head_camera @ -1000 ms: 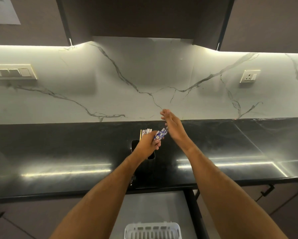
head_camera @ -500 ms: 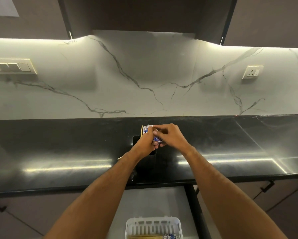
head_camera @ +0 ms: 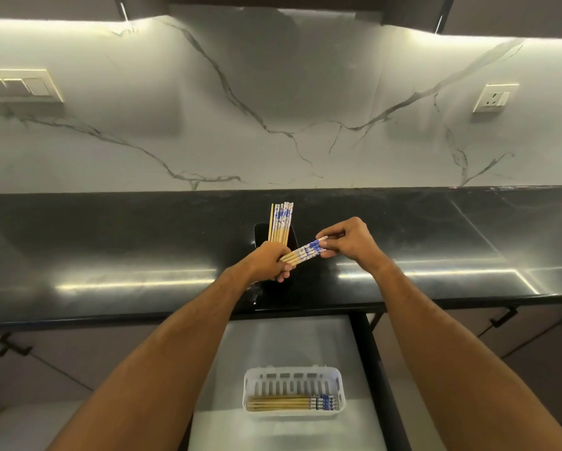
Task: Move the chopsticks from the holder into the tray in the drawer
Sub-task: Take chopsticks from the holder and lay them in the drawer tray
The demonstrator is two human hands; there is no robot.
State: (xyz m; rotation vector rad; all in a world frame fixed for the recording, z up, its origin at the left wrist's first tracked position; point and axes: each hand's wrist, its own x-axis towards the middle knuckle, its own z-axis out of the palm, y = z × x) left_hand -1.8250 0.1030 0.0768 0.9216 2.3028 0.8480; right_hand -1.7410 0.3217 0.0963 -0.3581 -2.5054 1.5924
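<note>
A black holder (head_camera: 259, 234) stands on the dark countertop, with several wooden chopsticks (head_camera: 281, 222) with blue-and-white tops sticking up from it. In front of it a small bundle of chopsticks (head_camera: 305, 252) lies tilted between both hands. My left hand (head_camera: 271, 263) grips the plain ends. My right hand (head_camera: 348, 239) pinches the patterned ends. Below, a white slotted tray (head_camera: 294, 374) sits in the open drawer (head_camera: 273, 340) and holds several chopsticks (head_camera: 282, 403) laid flat.
The black countertop (head_camera: 110, 255) runs the full width, backed by a marble wall with a switch panel (head_camera: 19, 86) at left and a socket (head_camera: 494, 97) at right. Shut drawers with black handles (head_camera: 504, 317) flank the open drawer.
The bundle has come out of the holder and tilted toward the right. My right hand went from stretched open above the holder to pinching the patterned ends. The view has tipped down, showing more of the tray.
</note>
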